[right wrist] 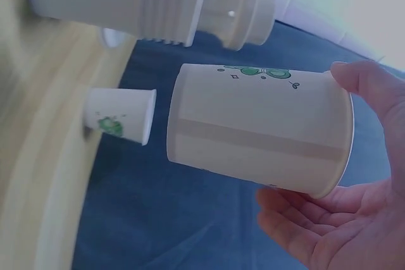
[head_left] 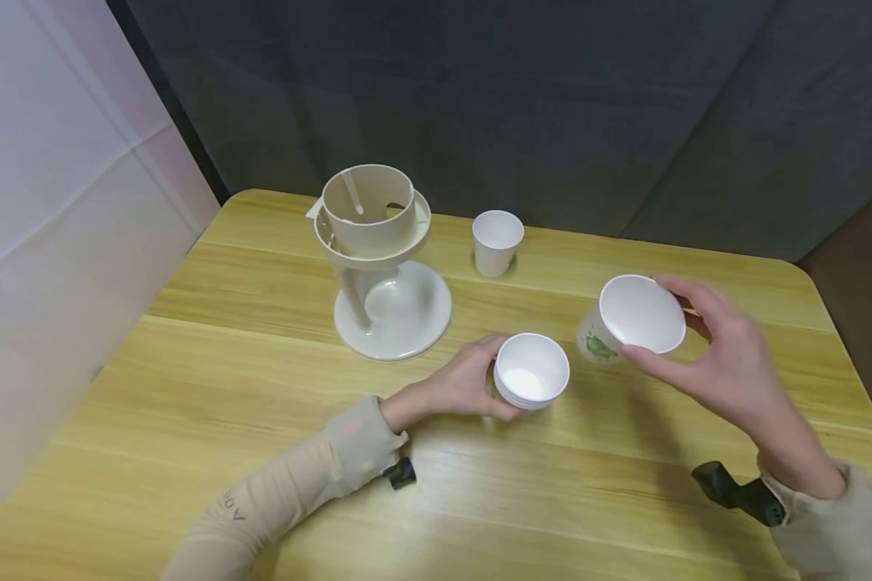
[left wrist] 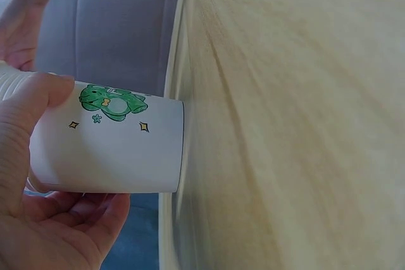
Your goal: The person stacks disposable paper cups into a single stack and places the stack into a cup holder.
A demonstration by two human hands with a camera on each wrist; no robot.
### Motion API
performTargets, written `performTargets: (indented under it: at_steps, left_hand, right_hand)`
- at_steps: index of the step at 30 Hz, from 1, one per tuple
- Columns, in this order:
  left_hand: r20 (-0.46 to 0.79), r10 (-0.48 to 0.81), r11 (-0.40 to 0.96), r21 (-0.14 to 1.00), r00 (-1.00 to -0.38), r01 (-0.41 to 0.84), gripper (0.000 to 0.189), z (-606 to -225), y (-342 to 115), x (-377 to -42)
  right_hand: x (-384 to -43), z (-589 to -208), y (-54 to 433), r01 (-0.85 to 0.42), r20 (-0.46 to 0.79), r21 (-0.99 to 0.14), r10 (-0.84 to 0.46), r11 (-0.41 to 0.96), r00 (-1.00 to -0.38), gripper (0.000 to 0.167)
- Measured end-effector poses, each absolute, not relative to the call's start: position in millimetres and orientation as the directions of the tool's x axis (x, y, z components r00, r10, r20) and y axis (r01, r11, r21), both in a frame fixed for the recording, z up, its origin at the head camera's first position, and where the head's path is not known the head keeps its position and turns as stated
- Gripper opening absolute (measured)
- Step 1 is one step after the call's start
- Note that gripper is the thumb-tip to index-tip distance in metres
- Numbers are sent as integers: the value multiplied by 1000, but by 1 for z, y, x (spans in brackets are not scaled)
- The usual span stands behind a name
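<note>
My left hand [head_left: 467,381] grips a stack of nested white paper cups [head_left: 530,371] around its side, near the middle of the table. Several rims show at its top, and the left wrist view shows a green cartoon animal on the lowest cup [left wrist: 107,147], whose base is at the tabletop. To the right, my right hand [head_left: 734,363] pinches a single white paper cup [head_left: 643,313] at its rim between thumb and fingers. That cup tilts with its mouth toward me; the right wrist view shows its plain side [right wrist: 259,124] and part of a green print.
A beige stand [head_left: 373,242] with a ring-shaped top and a round white base [head_left: 429,323] stands at the back left. Beside it, another paper cup [head_left: 496,242] sits upright near the table's [head_left: 211,387] back edge. A dark curtain [head_left: 480,105] hangs behind.
</note>
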State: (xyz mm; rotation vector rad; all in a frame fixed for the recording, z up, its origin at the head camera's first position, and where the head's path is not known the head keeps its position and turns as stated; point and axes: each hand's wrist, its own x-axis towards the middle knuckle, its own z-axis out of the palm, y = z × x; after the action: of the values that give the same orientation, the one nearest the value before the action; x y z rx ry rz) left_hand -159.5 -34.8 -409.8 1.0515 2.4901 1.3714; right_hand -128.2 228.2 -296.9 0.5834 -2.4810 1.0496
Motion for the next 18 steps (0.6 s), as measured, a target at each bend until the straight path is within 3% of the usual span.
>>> performTargets:
  at_steps: [8, 18]
  left_hand:
    - [211, 616, 358, 783, -759, 509, 81, -409, -35, -159]
    - [223, 625, 349, 778, -748, 523, 78, -409, -35, -160]
  right_hand:
    - [-127, -279, 208, -579, 522, -552, -293, 600, -801, 76]
    - [-128, -288, 182, -644, 490, -563, -419, 517, -765, 76]
